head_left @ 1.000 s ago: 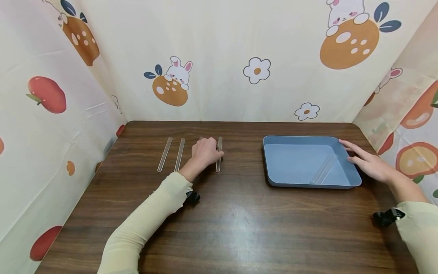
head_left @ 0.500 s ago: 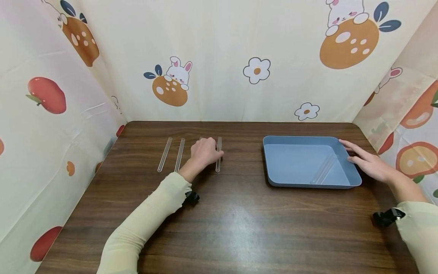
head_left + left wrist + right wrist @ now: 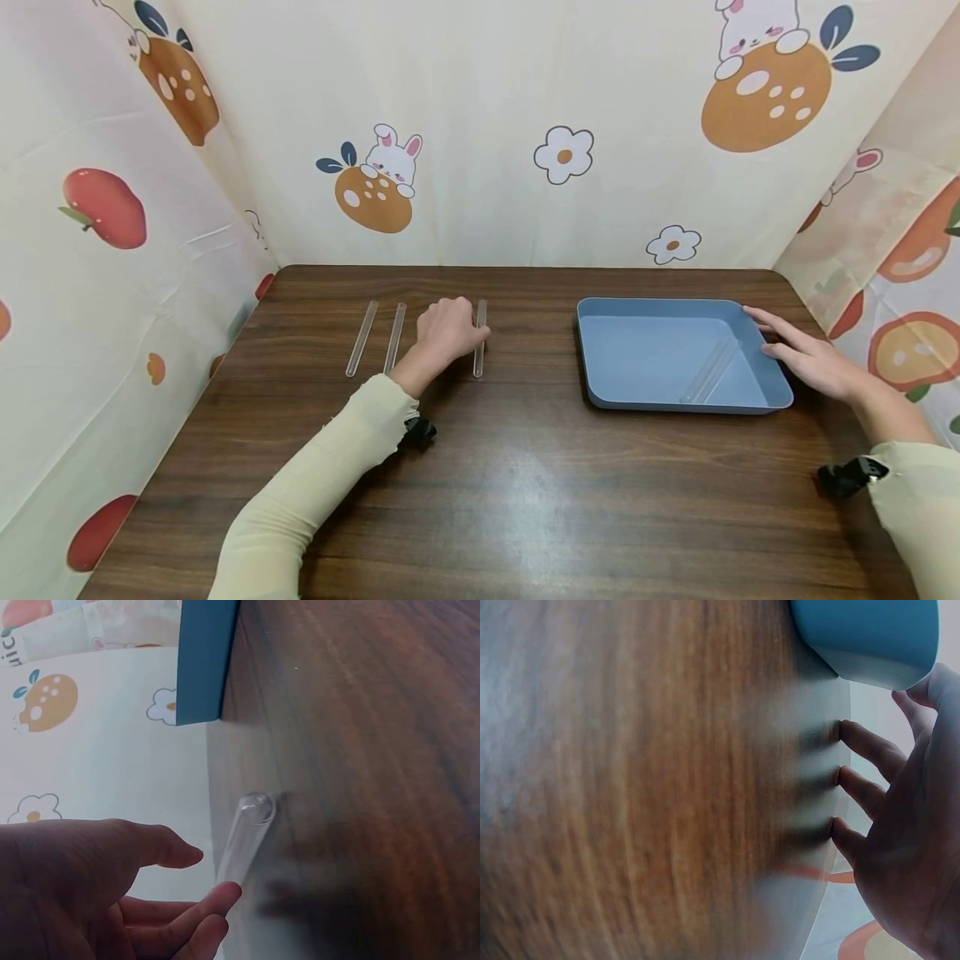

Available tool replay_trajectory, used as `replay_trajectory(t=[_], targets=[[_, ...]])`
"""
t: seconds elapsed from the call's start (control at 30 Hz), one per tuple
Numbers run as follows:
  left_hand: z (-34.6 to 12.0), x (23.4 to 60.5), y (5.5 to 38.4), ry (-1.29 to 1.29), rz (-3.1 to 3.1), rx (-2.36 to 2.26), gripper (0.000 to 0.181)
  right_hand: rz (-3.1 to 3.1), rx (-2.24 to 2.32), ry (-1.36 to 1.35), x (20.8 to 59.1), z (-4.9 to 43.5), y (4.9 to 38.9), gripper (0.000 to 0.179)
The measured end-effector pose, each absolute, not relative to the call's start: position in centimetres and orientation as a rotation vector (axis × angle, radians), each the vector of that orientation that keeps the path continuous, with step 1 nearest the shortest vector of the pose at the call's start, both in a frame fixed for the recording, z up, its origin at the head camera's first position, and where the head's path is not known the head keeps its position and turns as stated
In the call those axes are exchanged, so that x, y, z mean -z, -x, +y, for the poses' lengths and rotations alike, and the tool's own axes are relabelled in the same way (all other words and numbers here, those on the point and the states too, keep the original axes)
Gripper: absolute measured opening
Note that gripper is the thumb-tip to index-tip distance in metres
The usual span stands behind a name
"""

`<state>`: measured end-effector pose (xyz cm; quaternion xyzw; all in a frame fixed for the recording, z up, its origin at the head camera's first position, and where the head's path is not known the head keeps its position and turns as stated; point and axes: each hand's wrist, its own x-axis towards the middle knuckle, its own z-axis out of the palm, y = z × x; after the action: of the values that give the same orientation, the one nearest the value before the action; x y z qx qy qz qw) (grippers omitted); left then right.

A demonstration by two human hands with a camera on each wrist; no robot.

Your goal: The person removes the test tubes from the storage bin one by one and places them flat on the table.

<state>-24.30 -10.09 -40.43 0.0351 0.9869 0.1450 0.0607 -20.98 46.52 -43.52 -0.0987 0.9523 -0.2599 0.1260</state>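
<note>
My left hand point(image 3: 448, 332) is low over the table among clear glass test tubes. In the left wrist view the thumb stands apart from the loosely bent fingers point(image 3: 223, 898), whose tips overlap a test tube point(image 3: 244, 838). That test tube point(image 3: 480, 354) lies upright in the head view, partly behind the thumb. Two more test tubes, one further left point(image 3: 362, 340) and another point(image 3: 394, 333) closer to the hand, lie on the table. My right hand point(image 3: 813, 358) touches the right end of a blue tray point(image 3: 637, 307), fingers spread, with several fingertips point(image 3: 845, 729) down on the table.
Two test tubes point(image 3: 708, 371) lie slanted inside the tray. The brown wooden table point(image 3: 525, 500) ends at a patterned curtain point(image 3: 480, 167) behind and at both sides. Black wrist cameras point(image 3: 847, 477) hang under the sleeves.
The left hand has shifted very slightly away and hides the test tube end that showed behind its knuckles. The right hand and tray stay in place.
</note>
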Motion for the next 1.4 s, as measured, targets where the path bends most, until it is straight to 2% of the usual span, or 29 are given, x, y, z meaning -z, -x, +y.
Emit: replay_trajectory(t=[0.37,0.43,0.53,0.6,0.8,1.4], targets=[[-9.9,39.1,24.2,-0.151,3.013,-0.453,0.057,2.769,0.751,0.292,43.6,46.4,21.0,0.071],[-9.7,39.0,24.0,-0.171,3.017,-0.464,0.049,2.768,0.756,0.293,43.6,46.4,21.0,0.071],[-9.2,38.8,23.8,-0.202,3.024,-0.457,0.027,2.769,0.761,0.291,43.6,46.4,21.0,0.070],[-8.7,38.6,23.6,-0.218,3.034,-0.447,0.020,2.769,0.761,0.288,43.6,46.4,21.0,0.070],[-7.5,37.9,23.3,-0.240,3.040,-0.422,0.039,2.764,0.764,0.282,43.5,46.5,21.0,0.070],[-3.2,36.6,22.6,-0.360,3.003,-0.433,0.039,2.780,0.800,0.300,43.9,46.7,21.0,0.069]])
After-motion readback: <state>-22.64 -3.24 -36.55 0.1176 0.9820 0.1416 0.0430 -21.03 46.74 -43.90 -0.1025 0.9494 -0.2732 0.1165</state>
